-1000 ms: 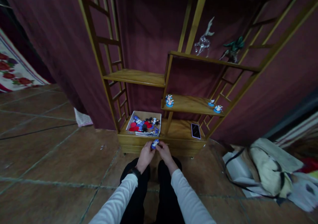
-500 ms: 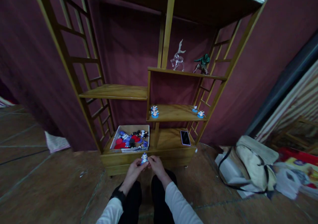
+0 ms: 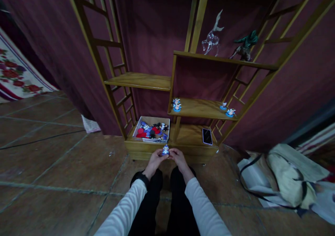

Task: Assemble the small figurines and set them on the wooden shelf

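Observation:
A small white and purple-blue figurine (image 3: 165, 150) stands upright between my two hands, in front of the shelf's low base. My left hand (image 3: 155, 159) is closed on its left side. On the other side, my right hand (image 3: 178, 157) grips it with fingers pinched together. Just beyond the hands, an open cardboard box (image 3: 138, 137) holds several figurine pieces in red, purple, white and black. Small figurines on blue bases (image 3: 177, 107) stand at the left end of the middle shelf. Two more, one a figurine (image 3: 230, 112) near the front edge, stand at its right end.
A phone (image 3: 207, 136) lies on the bottom shelf (image 3: 187, 134). A clear deer ornament (image 3: 211, 40) and a dark green-topped figure (image 3: 246, 46) stand on the upper right shelf. A beige bag (image 3: 285, 176) lies on the tiled floor at right.
My view has turned left and downward, so the shelf sits further right and higher. Both hands still hold the figurine, which has moved up and right in the picture.

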### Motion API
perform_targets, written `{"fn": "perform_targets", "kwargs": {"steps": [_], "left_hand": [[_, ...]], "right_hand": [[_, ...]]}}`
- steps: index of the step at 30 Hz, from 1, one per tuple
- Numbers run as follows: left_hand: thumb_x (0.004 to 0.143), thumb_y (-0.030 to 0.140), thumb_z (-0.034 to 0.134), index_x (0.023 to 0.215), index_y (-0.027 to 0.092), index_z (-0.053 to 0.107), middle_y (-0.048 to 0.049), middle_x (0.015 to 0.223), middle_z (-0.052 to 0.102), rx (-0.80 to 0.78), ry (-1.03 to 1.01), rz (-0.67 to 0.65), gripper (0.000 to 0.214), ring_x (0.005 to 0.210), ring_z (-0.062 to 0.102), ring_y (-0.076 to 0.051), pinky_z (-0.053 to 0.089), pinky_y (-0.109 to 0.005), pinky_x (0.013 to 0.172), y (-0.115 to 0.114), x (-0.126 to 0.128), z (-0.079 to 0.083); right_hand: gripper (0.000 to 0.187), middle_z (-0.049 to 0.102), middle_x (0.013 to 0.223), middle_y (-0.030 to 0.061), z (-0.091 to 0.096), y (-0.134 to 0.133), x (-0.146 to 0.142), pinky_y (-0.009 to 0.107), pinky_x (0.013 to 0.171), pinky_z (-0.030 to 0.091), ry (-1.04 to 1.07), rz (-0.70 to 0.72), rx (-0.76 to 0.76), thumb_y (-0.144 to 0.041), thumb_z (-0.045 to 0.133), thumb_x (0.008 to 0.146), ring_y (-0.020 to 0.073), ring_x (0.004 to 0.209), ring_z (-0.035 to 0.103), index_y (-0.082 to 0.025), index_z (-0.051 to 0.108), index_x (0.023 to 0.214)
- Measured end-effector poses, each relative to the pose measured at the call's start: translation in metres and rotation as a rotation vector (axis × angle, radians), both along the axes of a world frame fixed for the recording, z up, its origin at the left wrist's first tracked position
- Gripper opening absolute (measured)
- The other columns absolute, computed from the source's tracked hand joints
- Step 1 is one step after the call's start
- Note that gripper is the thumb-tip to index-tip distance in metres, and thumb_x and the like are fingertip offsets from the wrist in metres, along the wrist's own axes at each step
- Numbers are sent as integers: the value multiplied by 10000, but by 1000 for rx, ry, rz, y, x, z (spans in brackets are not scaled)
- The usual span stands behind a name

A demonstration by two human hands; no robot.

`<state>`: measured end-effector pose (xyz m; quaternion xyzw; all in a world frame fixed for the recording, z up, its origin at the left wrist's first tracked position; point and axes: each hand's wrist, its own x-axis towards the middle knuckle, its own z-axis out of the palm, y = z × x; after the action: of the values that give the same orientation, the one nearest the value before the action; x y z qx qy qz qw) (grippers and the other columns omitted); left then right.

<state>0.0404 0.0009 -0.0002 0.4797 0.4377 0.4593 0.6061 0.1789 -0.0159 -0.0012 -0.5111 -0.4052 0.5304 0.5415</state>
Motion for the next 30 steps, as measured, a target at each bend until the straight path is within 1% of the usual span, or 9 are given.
{"fn": "perform_targets", "kwargs": {"steps": [3, 9, 15, 17, 20, 23, 26, 28, 30], "left_hand": [[465, 267, 806, 875, 138, 600, -48, 803, 675, 13, -2, 32, 477, 765, 620, -177, 465, -313, 775, 1, 3, -4], [500, 256, 789, 853, 147, 594, -42, 813, 667, 73, 79, -25, 417, 760, 615, -170, 465, -302, 768, 5, -5, -5], [513, 295, 781, 808, 151, 608, -59, 805, 677, 110, 123, -115, 371, 785, 621, -199, 464, -317, 773, 13, -15, -17], [489, 299, 793, 796, 154, 613, -64, 801, 680, 83, 119, -119, 384, 793, 626, -215, 468, -335, 782, 15, -15, -18], [419, 283, 825, 808, 160, 616, -82, 869, 685, 48, 61, -96, 458, 861, 630, -243, 463, -362, 835, 14, -15, -12], [427, 298, 832, 945, 174, 621, -112, 1012, 667, 6, 4, -122, 573, 964, 613, -270, 459, -385, 870, 9, -17, 1], [507, 395, 796, 1113, 209, 574, -126, 1116, 626, -84, 14, -132, 671, 956, 621, -269, 499, -388, 796, 6, -23, 11], [507, 443, 787, 1116, 208, 575, -122, 1077, 635, -136, 50, -112, 686, 930, 631, -261, 510, -363, 758, 7, -29, 14], [497, 471, 783, 1070, 196, 598, -108, 1011, 650, -144, 78, -90, 662, 855, 649, -245, 511, -341, 722, 9, -32, 17]], "right_hand": [[317, 671, 852, 31, 1, 0, 1, 323, 712, 507, 7, 3, 22, -444, 642, 652, 187, 789, 623, -193, 648, 845], [343, 687, 948, 46, 1, 3, -6, 373, 858, 465, -45, 63, 143, -362, 649, 674, 216, 914, 624, -205, 628, 978], [325, 688, 923, 31, -8, 8, -16, 370, 829, 476, -195, 20, 176, -288, 629, 682, 215, 867, 637, -224, 618, 1000], [310, 689, 901, 26, -8, 9, -17, 363, 813, 481, -226, 18, 187, -278, 627, 682, 216, 853, 640, -229, 624, 988], [284, 688, 871, 25, -7, 8, -18, 353, 791, 487, -225, 20, 198, -286, 626, 685, 213, 828, 641, -223, 632, 962], [288, 687, 865, 30, -5, 7, -16, 350, 783, 490, -190, 3, 195, -319, 638, 684, 214, 827, 639, -211, 636, 951], [304, 684, 857, 30, 14, 10, 2, 344, 776, 496, -147, -10, 218, -358, 642, 688, 210, 822, 639, -199, 641, 948], [329, 682, 869, 32, 43, 20, 25, 342, 773, 501, -124, -39, 269, -374, 656, 681, 208, 820, 638, -204, 640, 963], [361, 677, 935, 40, 84, 37, 57, 340, 806, 497, -144, -87, 350, -376, 670, 668, 209, 865, 630, -210, 638, 987]]}}
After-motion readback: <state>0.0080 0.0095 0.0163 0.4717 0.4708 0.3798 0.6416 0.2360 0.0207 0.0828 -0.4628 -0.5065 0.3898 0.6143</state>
